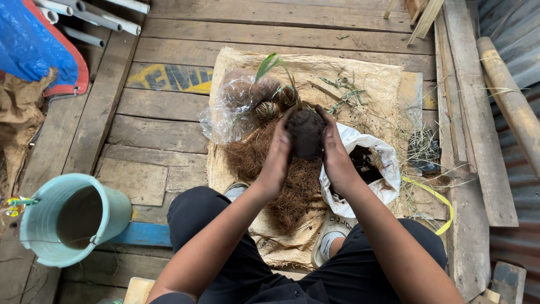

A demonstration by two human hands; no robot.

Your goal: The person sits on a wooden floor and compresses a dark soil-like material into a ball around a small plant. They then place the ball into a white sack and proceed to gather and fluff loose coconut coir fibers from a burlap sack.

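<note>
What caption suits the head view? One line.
Both hands, left hand and right hand, cup a dark soil ball over coconut fibre.

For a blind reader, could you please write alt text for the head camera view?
Seen from above, a seated person's left hand and right hand press a dark soil ball between them, above a pile of brown coconut fibre on a burlap sack. A white bag of soil lies right, a clear plastic bag behind, a teal bucket left.

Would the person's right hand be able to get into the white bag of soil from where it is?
Probably yes. The right hand is cupped on the dark soil ball just above the white bag, whose mouth lies open with nothing across it. But both hands are busy with the ball; the left hand would hold it alone.
</note>
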